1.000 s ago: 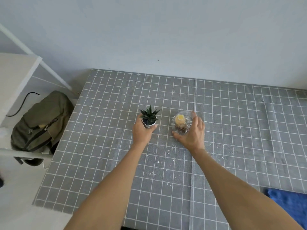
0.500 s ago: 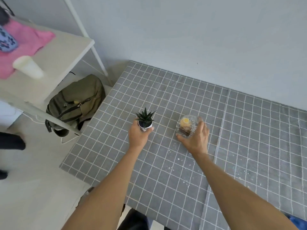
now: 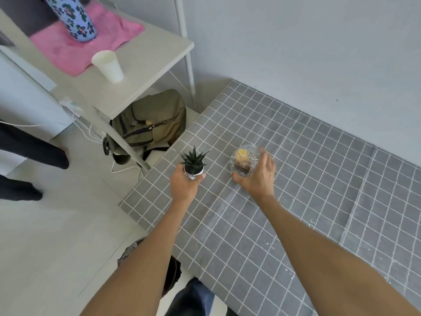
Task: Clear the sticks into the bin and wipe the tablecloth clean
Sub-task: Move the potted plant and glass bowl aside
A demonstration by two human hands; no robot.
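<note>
L hand point(image 3: 184, 187) grips plant pot point(image 3: 193, 170) | R hand point(image 3: 258, 176) clasps glass bowl point(image 3: 245, 160), yellow+brown bits inside

Table point(image 3: 296, 179) covered by grey checked tablecloth point(image 3: 262, 236), white crumbs point(image 3: 290, 271) scattered near its front edge. Small potted plant point(image 3: 193, 163) and glass bowl point(image 3: 245, 160) at the left end. Side shelf point(image 3: 145, 65) carries pink cloth point(image 3: 68, 49), white cup point(image 3: 108, 66), flowered bottle point(image 3: 75, 19).

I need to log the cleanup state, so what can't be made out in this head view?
- Glass bowl contents: a yellow piece and something dark, too blurred to name as sticks.
- White specks on the tablecloth: too small to identify.
- Dark mesh object by the floor: mostly behind the left forearm; maybe the bin.
- Plant pot: base hidden by the left hand.
</note>
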